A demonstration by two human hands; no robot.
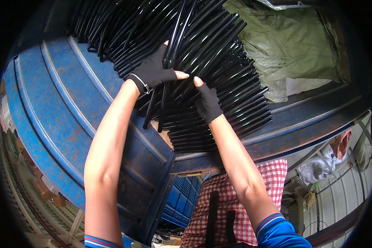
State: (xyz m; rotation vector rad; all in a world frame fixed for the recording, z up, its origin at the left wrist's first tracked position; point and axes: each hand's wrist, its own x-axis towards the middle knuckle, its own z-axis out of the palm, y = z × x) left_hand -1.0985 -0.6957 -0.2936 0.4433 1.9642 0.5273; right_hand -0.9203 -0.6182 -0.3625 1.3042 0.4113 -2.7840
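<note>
Two glossy black tubes [175, 35] are lying across a dense heap of similar tubes [211, 51], which is spreading to the right of the ridged blue panel [62, 91]. The pair's long axis is running away from the wearer, leaning slightly away from the panel at the far end. The left hand [153, 70], wearing a black glove, is resting between the panel and this pair, lying nearer to it than the other hand; the tubes are passing just right of its palm. Its thumb is standing out from the fingers, but these are mostly hiding, so whether it is pinching the pair I cannot tell. The right hand [208, 101] is sitting farther from the panel, over the heap, to the pair's right. Its thumb is pointing away from the wearer; its fingers are hiding, their hold not showing.
</note>
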